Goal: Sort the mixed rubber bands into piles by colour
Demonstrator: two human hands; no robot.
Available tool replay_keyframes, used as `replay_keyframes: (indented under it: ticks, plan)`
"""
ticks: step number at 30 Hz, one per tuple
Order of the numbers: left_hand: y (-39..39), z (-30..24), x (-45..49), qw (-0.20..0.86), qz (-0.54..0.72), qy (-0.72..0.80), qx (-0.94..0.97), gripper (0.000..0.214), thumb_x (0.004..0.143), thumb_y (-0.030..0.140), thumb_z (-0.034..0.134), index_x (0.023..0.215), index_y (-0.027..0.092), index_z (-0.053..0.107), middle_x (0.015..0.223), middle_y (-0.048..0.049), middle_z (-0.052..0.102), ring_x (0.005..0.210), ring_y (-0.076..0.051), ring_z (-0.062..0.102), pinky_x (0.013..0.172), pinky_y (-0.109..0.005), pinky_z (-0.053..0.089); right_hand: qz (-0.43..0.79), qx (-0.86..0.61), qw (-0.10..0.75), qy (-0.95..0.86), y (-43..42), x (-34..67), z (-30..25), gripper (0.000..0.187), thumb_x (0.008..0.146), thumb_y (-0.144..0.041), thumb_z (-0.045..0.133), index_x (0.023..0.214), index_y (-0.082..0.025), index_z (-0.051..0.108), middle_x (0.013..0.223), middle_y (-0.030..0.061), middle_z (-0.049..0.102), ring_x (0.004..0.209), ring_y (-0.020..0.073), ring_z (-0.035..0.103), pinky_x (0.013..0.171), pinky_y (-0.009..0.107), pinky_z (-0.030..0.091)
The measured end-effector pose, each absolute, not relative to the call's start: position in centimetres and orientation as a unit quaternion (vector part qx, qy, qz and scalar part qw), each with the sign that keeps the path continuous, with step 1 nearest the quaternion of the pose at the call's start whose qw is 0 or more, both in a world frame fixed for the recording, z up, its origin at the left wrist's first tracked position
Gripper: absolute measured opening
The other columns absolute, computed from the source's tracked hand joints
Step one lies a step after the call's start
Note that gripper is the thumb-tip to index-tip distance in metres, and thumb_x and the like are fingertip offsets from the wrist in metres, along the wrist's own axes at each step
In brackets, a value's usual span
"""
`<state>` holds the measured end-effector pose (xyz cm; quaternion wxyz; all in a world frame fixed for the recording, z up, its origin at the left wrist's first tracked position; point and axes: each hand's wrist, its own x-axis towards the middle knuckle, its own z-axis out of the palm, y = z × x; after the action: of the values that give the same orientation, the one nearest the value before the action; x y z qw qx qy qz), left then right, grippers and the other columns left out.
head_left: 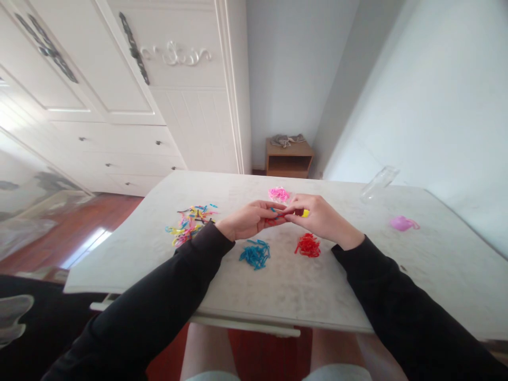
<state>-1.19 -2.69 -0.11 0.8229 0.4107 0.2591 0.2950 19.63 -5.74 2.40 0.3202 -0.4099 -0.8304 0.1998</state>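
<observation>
My left hand [254, 218] is closed around a few small elastic bands [279, 216], red and blue, above the middle of the table. Meeting it from the right, my right hand [311, 214] pinches at a red band between thumb and finger. Below the hands lie a blue pile of bands [256, 254] and a red pile of bands [308, 245]. Just beyond the fingers sits a pink pile of bands [279, 194]. Something yellow [305, 213] shows partly behind my right hand. By my left forearm is a mixed-colour pile of bands [190, 223].
The white table [278, 296] reaches both sides. A clear glass or plastic cylinder [379, 184] lies at the far right, with a purple pouch-like thing [403, 224] nearer. Beyond stand a white wardrobe [190, 116] and a small wooden cabinet [289, 159] with cloth on top.
</observation>
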Motion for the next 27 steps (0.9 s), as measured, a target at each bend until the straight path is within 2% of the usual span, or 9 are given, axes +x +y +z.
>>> replay_keyframes:
  ticks: [6, 14, 21, 27]
  plan:
    - [-2.93, 0.16, -1.23, 0.823, 0.272, 0.258, 0.427, 0.026, 0.087, -0.003, 0.06, 0.105, 0.003, 0.077, 0.114, -0.0195, 0.076, 0.107, -0.019, 0.074, 0.111, -0.03, 0.049, 0.167, -0.4, 0.299, -0.85, -5.85, 19.6, 2.37, 0.011, 0.09, -0.016, 0.067, 0.079, -0.017, 0.071, 0.08, 0.0041, 0.065, 0.073, 0.0162, 0.06, 0.069, 0.029, 0.044]
    - [-2.78, -0.03, -1.44, 0.825, 0.261, 0.252, 0.434, 0.021, 0.091, 0.002, 0.059, 0.104, 0.004, 0.076, 0.111, -0.0203, 0.077, 0.108, -0.022, 0.075, 0.115, -0.034, 0.047, 0.146, -0.392, 0.286, -0.862, -5.72, 19.63, 2.19, 0.012, 0.086, -0.01, 0.061, 0.079, -0.019, 0.059, 0.082, 0.0028, 0.059, 0.076, 0.0166, 0.056, 0.069, 0.028, 0.041]
    - [-2.64, -0.44, -1.33, 0.814, 0.28, 0.283, 0.422, 0.019, 0.088, -0.002, 0.06, 0.093, 0.004, 0.077, 0.101, -0.0164, 0.078, 0.093, -0.017, 0.076, 0.109, -0.031, 0.052, 0.159, -0.399, 0.281, -0.858, -6.05, 19.44, 2.37, 0.011, 0.087, -0.011, 0.064, 0.079, -0.018, 0.064, 0.081, 0.0029, 0.062, 0.075, 0.0166, 0.058, 0.071, 0.029, 0.043]
    - [-2.82, -0.09, -1.37, 0.813, 0.273, 0.287, 0.427, 0.02, 0.09, 0.0, 0.06, 0.1, 0.004, 0.077, 0.108, -0.0167, 0.077, 0.093, -0.016, 0.075, 0.102, -0.029, 0.055, 0.166, -0.414, 0.291, -0.846, -5.92, 19.38, 2.08, 0.005, 0.087, -0.014, 0.069, 0.082, -0.017, 0.069, 0.082, 0.0034, 0.064, 0.075, 0.0165, 0.06, 0.069, 0.029, 0.045]
